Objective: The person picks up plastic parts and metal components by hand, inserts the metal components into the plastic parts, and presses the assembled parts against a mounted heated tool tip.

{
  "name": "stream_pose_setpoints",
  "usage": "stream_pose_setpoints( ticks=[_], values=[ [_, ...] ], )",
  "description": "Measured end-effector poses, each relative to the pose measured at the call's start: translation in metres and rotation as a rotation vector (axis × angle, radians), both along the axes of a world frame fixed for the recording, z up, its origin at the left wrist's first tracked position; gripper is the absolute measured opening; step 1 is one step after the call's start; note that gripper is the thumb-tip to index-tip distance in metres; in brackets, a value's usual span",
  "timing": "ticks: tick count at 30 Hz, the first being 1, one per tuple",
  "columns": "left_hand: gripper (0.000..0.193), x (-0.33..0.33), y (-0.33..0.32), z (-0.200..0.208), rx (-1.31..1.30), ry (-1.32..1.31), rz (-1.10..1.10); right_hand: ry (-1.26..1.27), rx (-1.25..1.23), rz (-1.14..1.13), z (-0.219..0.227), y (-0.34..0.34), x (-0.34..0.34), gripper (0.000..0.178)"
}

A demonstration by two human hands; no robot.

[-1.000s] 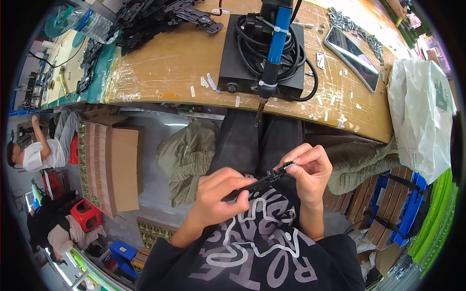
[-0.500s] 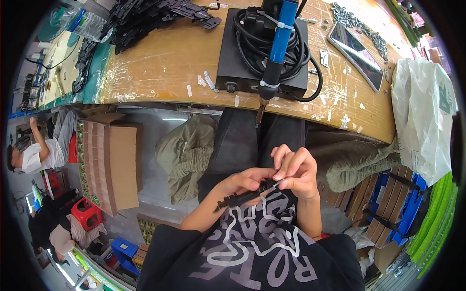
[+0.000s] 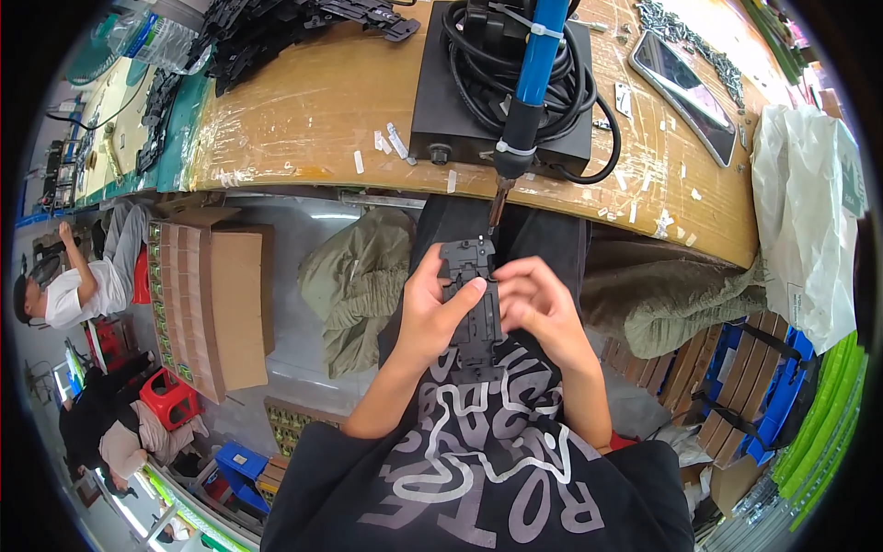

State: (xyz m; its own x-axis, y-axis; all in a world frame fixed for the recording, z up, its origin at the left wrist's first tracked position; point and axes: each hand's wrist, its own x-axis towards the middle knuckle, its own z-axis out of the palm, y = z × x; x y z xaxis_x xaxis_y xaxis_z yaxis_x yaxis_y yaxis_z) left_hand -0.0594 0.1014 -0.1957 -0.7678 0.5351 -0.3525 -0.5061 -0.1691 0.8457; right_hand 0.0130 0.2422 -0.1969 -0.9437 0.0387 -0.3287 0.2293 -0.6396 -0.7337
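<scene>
My left hand point(image 3: 434, 311) is closed round a long black plastic part point(image 3: 476, 322), thumb across its face. The part stands lengthwise before my shirt, its flat face with ridges and slots turned up. My right hand point(image 3: 538, 304) is beside the part's right edge, fingers bent and apart; whether a fingertip touches the edge is unclear. Just beyond the part's far end hangs a blue and black electric screwdriver point(image 3: 533, 83), bit pointing down toward it.
On the table point(image 3: 303, 138) stands a black box point(image 3: 437, 120) with coiled cable. A phone point(image 3: 685, 97) lies right of it, near a heap of small metal pieces point(image 3: 694, 41). Black plastic parts point(image 3: 276, 37) pile up at far left. A white bag point(image 3: 800, 221) hangs at right.
The black part has turned from slanting sideways to lengthwise, face up, and moved farther from my body. My right hand has opened from its pinch at the part's end.
</scene>
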Motion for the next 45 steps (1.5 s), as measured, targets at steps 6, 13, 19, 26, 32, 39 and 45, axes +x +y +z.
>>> stream_pose_setpoints(
  ticks=[6, 13, 19, 26, 32, 39, 45],
  values=[
    [0.027, -0.005, 0.005, 0.008, -0.003, 0.091, -0.012, -0.062, -0.045, 0.201, 0.012, -0.002, 0.004, 0.041],
    [0.028, -0.007, 0.007, 0.010, -0.001, 0.105, -0.010, -0.052, -0.054, 0.156, 0.014, -0.004, 0.004, 0.040],
    [0.027, -0.006, 0.006, 0.013, -0.026, 0.129, -0.011, -0.027, -0.044, 0.175, 0.017, -0.002, 0.003, 0.042],
    [0.026, -0.006, 0.008, 0.016, -0.049, 0.137, -0.016, -0.018, -0.049, 0.161, 0.016, -0.001, 0.004, 0.043],
    [0.025, -0.006, 0.009, 0.021, -0.076, 0.137, -0.003, -0.020, -0.084, 0.148, 0.013, -0.002, 0.004, 0.044],
    [0.024, -0.008, 0.010, 0.025, -0.083, 0.111, -0.010, 0.014, -0.142, 0.147, 0.010, 0.000, 0.002, 0.044],
    [0.025, -0.009, 0.011, 0.020, -0.081, 0.143, -0.008, 0.019, -0.152, 0.131, 0.004, -0.001, 0.002, 0.045]
  ],
)
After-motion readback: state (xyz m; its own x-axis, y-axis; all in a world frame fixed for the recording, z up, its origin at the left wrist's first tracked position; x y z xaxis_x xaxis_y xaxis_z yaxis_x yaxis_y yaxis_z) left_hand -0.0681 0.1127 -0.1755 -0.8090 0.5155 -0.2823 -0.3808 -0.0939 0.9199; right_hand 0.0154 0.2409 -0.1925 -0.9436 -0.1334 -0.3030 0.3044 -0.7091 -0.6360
